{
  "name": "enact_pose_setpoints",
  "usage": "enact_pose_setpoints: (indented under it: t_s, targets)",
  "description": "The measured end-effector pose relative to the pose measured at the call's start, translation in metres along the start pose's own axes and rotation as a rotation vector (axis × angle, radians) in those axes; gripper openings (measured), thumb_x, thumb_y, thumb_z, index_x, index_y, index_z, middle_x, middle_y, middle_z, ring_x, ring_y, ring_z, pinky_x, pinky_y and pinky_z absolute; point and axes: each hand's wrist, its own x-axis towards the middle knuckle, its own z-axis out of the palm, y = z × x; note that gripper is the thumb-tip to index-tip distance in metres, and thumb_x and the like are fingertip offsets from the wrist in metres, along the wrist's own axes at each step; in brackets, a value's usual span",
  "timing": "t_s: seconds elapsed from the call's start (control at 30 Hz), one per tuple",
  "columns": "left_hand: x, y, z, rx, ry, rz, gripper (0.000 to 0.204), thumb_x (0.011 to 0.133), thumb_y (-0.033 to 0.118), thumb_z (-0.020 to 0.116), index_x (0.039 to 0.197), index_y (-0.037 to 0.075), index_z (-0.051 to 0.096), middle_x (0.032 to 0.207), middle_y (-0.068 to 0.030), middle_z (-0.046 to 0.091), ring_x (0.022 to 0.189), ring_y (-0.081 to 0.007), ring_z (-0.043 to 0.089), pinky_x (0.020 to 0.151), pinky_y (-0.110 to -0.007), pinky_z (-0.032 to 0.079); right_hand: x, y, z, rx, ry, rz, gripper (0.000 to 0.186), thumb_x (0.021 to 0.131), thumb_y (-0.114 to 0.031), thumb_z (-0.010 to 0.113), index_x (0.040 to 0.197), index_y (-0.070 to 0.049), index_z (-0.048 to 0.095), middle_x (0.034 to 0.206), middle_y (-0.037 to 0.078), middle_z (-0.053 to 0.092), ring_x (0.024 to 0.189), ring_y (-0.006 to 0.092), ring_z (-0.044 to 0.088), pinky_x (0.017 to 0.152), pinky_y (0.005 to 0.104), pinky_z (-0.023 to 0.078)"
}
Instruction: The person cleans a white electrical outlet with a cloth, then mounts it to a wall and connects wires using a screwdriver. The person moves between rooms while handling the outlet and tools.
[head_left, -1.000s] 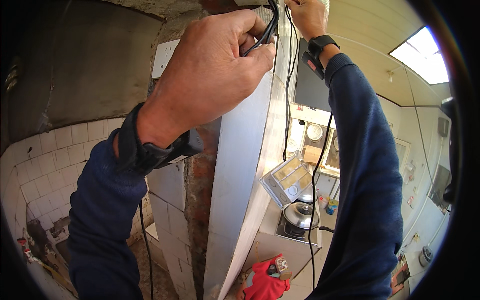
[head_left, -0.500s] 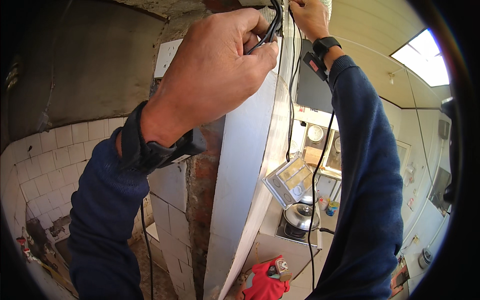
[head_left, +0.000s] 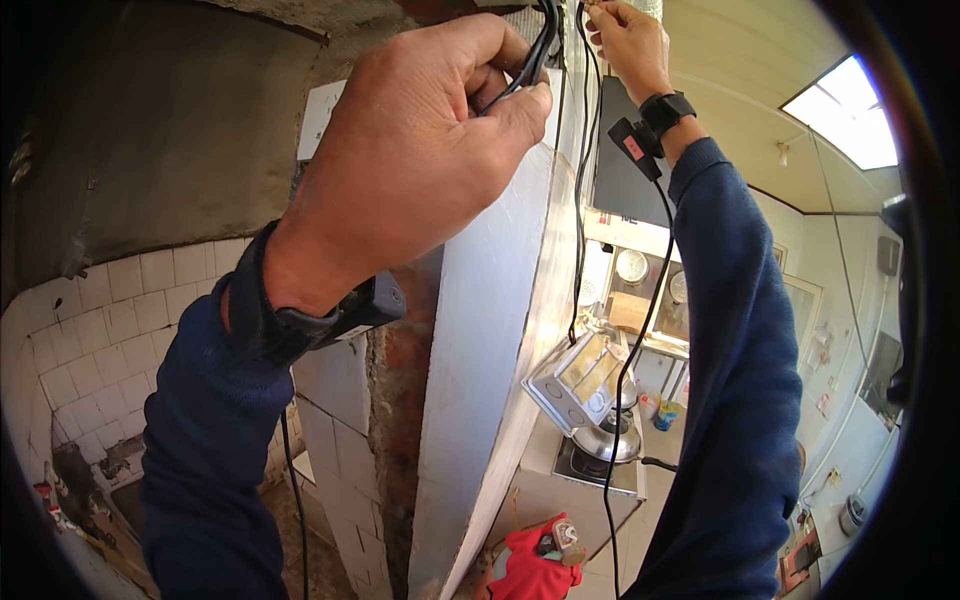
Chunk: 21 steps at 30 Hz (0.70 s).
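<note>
My left hand (head_left: 420, 150) is raised in front of the wall edge, its thumb and fingers closed round a bundle of black cables (head_left: 541, 45). Higher and to the right, my right hand (head_left: 634, 48) pinches at a thin black cable (head_left: 583, 60) near the top edge of the picture; the very tips are partly cut off. Below, a white electrical box (head_left: 583, 385) with an open frame hangs tilted from a black cable. Behind my left hand, a white socket plate (head_left: 318, 120) is partly hidden.
A white panel edge (head_left: 490, 270) runs down the middle beside bare brick (head_left: 405, 370). On the right, a lidded pan (head_left: 608, 440) stands on a stove, with a red cloth-covered thing (head_left: 535, 565) below. White tiles (head_left: 120, 320) line the left wall. A wrist device trails a black cord (head_left: 655, 290).
My right hand has shifted slightly right and down, its fingers a little looser. My left hand has moved slightly left with the cables. The hanging box has turned and dropped a little.
</note>
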Motion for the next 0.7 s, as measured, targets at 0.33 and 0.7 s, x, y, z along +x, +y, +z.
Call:
enact_pose_setpoints:
  t_s: [0.33,0.7]
  targets:
    - [-0.023,0.011,0.015,-0.108,-0.200,-0.174,0.027,0.106,0.025,0.061,0.118,0.001,0.068,0.091,-0.0055,0.071,0.081,-0.0072,0.065,0.072,-0.023,0.051,-0.067,-0.067,-0.055,0.038,-0.172,0.154,0.031,0.107,-0.022,0.054,0.114,0.003,0.070,0.068,0.005,0.064,0.052,0.0096,0.055,0.047,0.0260,0.045]
    - [-0.053,0.039,0.054,0.010,0.008,-0.198,0.051,0.098,0.032,0.069,0.128,-0.007,0.055,0.110,-0.0164,0.064,0.099,-0.0191,0.058,0.090,-0.033,0.044,-0.268,-0.142,-0.175,0.208,-0.284,0.439,0.073,0.109,-0.059,0.033,0.119,0.002,0.072,0.068,0.004,0.063,0.057,0.0098,0.058,0.051,0.0250,0.044]
